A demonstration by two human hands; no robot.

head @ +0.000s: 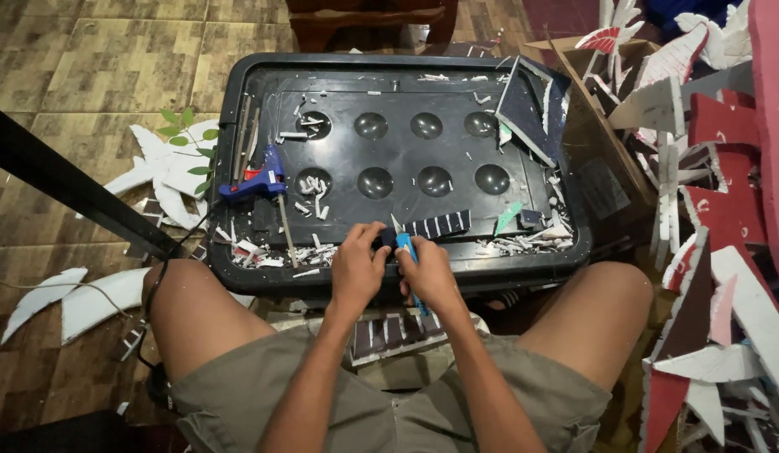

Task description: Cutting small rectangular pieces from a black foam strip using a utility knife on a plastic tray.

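Note:
My right hand [429,274] grips a blue utility knife [407,248] with its blade pointing up and away. My left hand [359,266] presses down on the near end of a dark foam strip with white stripes [437,225]. The strip lies on a black plastic tray lid [389,113] that has several round dimples. The knife tip sits right at the strip's left end. Both hands rest over the lid's near rim, between my knees.
A blue glue gun [257,181] and sticks lie on the lid's left side, with white foam scraps scattered around. A dark foam panel [528,107] leans at the lid's right. Red and white foam cutouts [716,168] pile up on the right. White foam shapes [158,172] lie on the tiled floor at left.

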